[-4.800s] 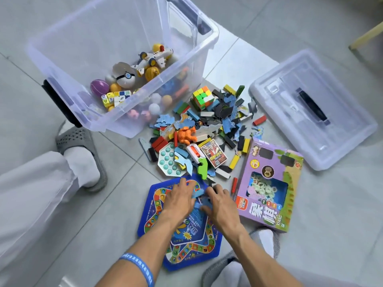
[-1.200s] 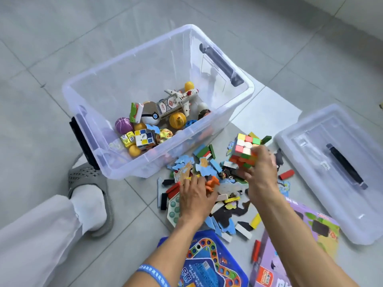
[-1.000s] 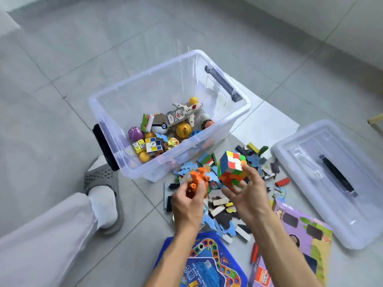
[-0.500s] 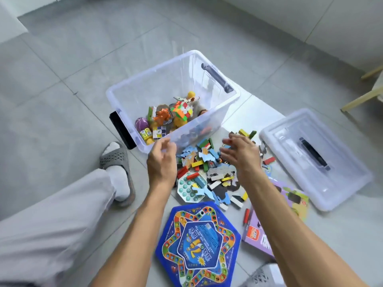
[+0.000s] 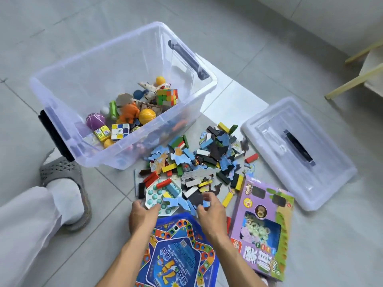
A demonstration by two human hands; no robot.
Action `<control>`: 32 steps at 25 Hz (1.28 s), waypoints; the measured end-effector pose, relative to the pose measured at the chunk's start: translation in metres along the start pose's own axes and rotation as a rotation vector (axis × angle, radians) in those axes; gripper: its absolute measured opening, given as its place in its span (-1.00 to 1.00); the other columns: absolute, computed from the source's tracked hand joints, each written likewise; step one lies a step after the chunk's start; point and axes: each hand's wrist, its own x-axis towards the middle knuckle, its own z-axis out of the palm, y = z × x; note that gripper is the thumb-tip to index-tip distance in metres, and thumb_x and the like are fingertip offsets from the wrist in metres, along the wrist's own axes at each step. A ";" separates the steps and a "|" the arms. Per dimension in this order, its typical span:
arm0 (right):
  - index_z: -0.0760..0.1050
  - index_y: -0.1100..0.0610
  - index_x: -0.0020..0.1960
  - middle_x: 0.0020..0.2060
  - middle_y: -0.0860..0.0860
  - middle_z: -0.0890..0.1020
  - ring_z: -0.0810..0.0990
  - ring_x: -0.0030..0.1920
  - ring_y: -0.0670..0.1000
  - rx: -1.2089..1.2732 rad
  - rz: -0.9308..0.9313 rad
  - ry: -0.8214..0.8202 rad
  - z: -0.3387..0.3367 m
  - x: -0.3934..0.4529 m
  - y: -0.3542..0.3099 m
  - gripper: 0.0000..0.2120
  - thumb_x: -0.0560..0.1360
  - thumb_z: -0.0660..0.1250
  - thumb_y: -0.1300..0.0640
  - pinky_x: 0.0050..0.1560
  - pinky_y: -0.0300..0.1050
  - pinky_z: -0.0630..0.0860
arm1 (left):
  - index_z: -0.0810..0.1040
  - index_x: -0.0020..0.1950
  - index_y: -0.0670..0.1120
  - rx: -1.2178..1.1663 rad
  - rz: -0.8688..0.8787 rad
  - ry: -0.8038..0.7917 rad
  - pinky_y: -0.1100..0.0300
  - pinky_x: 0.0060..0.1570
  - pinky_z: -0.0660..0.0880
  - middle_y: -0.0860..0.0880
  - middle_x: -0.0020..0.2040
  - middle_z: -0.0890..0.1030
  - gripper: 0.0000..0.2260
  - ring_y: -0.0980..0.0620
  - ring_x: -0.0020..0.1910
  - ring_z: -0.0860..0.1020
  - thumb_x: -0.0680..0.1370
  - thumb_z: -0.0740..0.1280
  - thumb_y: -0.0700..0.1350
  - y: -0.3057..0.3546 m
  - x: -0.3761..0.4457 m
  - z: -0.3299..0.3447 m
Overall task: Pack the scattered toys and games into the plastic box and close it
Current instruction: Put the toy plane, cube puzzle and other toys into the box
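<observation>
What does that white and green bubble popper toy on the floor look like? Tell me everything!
The bubble popper toy is a flat, eight-sided pad, white with rows of round teal bubbles, and it looks like soft rubbery plastic. It lies flat on the grey floor at the near edge of the toy pile. A red block and blue puzzle pieces lie on top of it. The left hand reaches to its near edge, fingertips at the rim. Its near corner sits right beside the blue game board.

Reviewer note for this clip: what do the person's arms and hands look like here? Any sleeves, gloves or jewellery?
Both forearms are bare: no sleeves or gloves show. The left hand and the right hand carry no rings or watch that can be made out. No wristband shows on the visible parts of either forearm.
</observation>
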 end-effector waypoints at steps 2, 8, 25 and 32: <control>0.39 -0.01 0.37 0.26 -0.05 0.52 0.50 0.24 0.01 -0.134 -0.067 -0.091 -0.007 0.021 0.002 -0.53 0.46 0.25 0.12 0.23 -0.04 0.47 | 0.43 0.07 -0.09 -0.133 -0.087 0.019 0.11 -0.12 0.47 -0.04 -0.01 0.57 -0.67 -0.07 -0.11 0.52 0.42 0.46 -0.02 0.009 0.005 0.013; 0.38 -0.07 0.38 0.34 -0.12 0.44 0.47 0.24 -0.02 -0.107 -0.115 -0.329 0.016 0.027 -0.003 -0.48 0.42 0.32 0.04 0.23 -0.10 0.44 | 0.57 0.06 -0.15 -0.451 -0.162 -0.079 0.13 -0.22 0.55 -0.16 -0.10 0.68 -0.74 -0.10 -0.19 0.64 0.41 0.49 -0.17 0.024 0.016 0.026; 0.39 0.01 0.36 0.32 0.02 0.52 0.54 0.17 -0.01 -0.049 -0.056 -0.024 -0.012 0.009 0.017 -0.56 0.49 0.33 0.15 0.19 -0.02 0.51 | 0.55 0.01 -0.07 -0.859 -0.143 0.207 0.03 -0.06 0.57 -0.14 0.03 0.64 -0.83 -0.10 -0.03 0.62 0.47 0.43 -0.23 -0.013 -0.010 -0.057; -0.25 -0.25 0.54 0.57 -0.04 -0.28 -0.10 0.56 0.26 -0.323 -0.075 0.005 -0.023 0.078 -0.024 0.11 0.33 0.53 -0.11 0.35 0.37 0.29 | 0.54 -0.07 -0.03 -0.868 -0.158 0.060 0.10 -0.22 0.53 -0.06 -0.07 0.64 -0.87 -0.02 -0.12 0.61 0.49 0.41 -0.24 -0.010 -0.011 -0.048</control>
